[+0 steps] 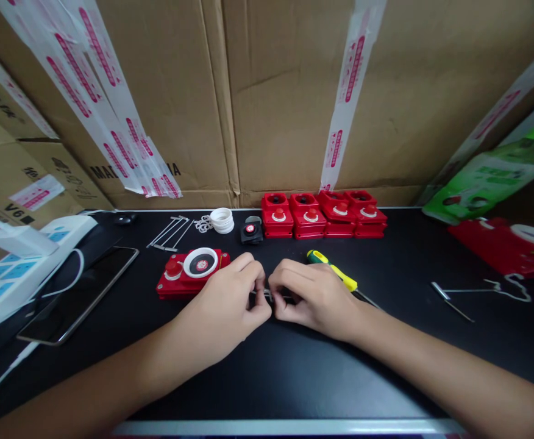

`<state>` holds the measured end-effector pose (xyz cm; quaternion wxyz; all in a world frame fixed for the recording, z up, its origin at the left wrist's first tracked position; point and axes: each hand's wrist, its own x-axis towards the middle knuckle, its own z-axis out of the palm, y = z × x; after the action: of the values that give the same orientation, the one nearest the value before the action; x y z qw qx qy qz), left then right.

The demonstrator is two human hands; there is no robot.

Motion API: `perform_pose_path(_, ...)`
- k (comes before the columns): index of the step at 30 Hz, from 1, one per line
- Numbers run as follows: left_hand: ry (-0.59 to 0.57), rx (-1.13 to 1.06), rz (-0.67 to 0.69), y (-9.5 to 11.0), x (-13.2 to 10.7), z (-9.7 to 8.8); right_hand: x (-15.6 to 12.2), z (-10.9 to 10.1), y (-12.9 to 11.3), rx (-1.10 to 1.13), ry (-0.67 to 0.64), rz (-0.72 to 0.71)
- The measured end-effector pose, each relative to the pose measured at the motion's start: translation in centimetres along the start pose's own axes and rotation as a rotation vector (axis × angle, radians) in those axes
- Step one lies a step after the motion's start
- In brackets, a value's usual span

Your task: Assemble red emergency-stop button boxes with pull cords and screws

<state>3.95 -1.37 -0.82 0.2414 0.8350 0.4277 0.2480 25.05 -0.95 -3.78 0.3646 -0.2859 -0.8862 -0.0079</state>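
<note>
My left hand [238, 291] and my right hand [315, 294] meet above the black table, fingers closed in a pinch. Between their fingertips shows a thin metal piece [267, 295], mostly hidden by the fingers. Just behind my left hand lies a red alarm box [180, 285] with a red button and a white ring around a black disc. A yellow-green screwdriver [335, 271] rests behind my right hand, its shaft partly covered by my wrist.
Several red boxes [310, 225] stand against the cardboard, beside a black part [251, 230], white rings [222, 221] and thin metal T-shaped rods [169, 235]. A phone [79, 299] and power strip [33, 262] lie left; a T-shaped rod with chain [468, 291] and green pouch [486, 174] are right.
</note>
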Motion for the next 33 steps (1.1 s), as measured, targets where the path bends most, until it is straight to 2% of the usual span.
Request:
perform_pose_path(12,-0.002,0.012,-0.014,0.1,-0.2,-0.3,-0.5,-0.5,1.1,0.176,-0.010,0.061)
perform_pose_path(33,0.057,0.070,0.055,0.1,-0.2,-0.2,-0.1,-0.6,0.6,0.198,-0.069,0.054)
